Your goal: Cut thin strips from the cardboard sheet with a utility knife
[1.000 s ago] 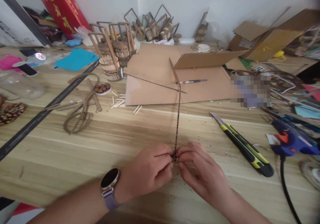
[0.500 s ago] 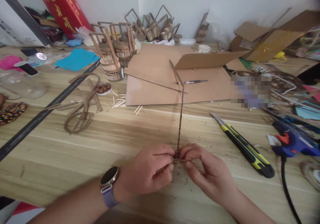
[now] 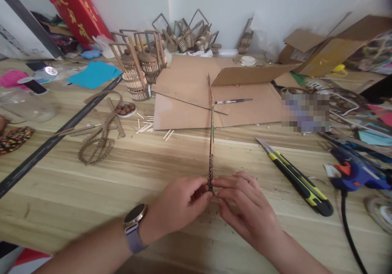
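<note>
Both hands pinch the near end of a long, narrow strip of corrugated cardboard (image 3: 211, 155), which stands on edge and runs away from me over the larger cardboard sheet. My left hand (image 3: 185, 200), with a watch on its wrist, grips the strip from the left. From the right, my right hand (image 3: 245, 202) has its fingertips closed on the same end. The fingers hide the very tip. To the right lies a yellow and black utility knife (image 3: 298, 178) with its blade out.
Flat cardboard (image 3: 183, 116) carries a pen (image 3: 234, 101). A blue glue gun (image 3: 358, 170) lies at right. Short sticks (image 3: 145, 126), a curled cardboard strip (image 3: 102, 143) and a dish of brown beads (image 3: 125, 110) are at left. Small lidded baskets (image 3: 136, 80) stand behind.
The strip's middle and far part have swung left, and a green patch now shows on its side. My right fingers have moved left, closer against the left hand.
</note>
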Demonstrator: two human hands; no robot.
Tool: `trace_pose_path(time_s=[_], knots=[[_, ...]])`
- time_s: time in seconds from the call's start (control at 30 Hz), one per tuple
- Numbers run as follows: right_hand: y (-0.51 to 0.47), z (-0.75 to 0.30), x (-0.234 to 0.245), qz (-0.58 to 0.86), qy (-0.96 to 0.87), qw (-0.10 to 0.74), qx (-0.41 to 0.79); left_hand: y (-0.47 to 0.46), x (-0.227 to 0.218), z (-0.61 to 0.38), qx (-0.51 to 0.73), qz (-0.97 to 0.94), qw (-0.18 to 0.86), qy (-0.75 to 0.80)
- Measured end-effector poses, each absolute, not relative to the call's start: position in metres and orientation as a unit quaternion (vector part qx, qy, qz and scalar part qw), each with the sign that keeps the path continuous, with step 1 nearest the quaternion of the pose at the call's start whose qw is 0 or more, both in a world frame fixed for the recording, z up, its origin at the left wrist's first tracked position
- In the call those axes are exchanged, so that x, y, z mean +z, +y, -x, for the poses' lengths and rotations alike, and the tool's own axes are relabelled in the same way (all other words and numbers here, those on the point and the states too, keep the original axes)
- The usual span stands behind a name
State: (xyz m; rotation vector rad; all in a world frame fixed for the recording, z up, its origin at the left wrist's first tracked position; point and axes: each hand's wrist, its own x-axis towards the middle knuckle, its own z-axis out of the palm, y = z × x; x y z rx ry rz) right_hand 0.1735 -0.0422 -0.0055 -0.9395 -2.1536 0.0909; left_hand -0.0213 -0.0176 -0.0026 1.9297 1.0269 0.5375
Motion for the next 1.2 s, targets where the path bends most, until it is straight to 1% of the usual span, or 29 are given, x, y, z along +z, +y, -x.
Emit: trace_pose_path(time_s=[0.2, 0.4, 0.6, 0.8, 1.03, 1.2], knots=[[-0.0446, -0.168, -0.0064, 0.384, -0.839, 0.384, 0.009, -0.0186, -0.0053, 0.0184, 0.212, -0.733, 0.491, 0.421], [-0.044, -0.1697, -0.0079, 0.391, -0.841, 0.374, 0.021, -0.0182, -0.0058, 0.0188, 0.208, -0.736, 0.488, 0.421], [-0.0427, -0.1735, -0.0073, 0.389, -0.836, 0.384, 0.053, -0.0163, -0.0085, 0.0203, 0.191, -0.75, 0.472, 0.422], [-0.0437, -0.1714, -0.0059, 0.38, -0.841, 0.38, 0.064, -0.0151, -0.0081, 0.0197, 0.206, -0.738, 0.496, 0.408], [-0.0424, -0.1707, -0.0108, 0.383, -0.85, 0.36, 0.044, -0.0129, -0.0105, 0.0209, 0.221, -0.715, 0.529, 0.4], [-0.0398, -0.1726, -0.0134, 0.383, -0.846, 0.37, 0.021, -0.0131, -0.0114, 0.0224, 0.204, -0.72, 0.527, 0.402]])
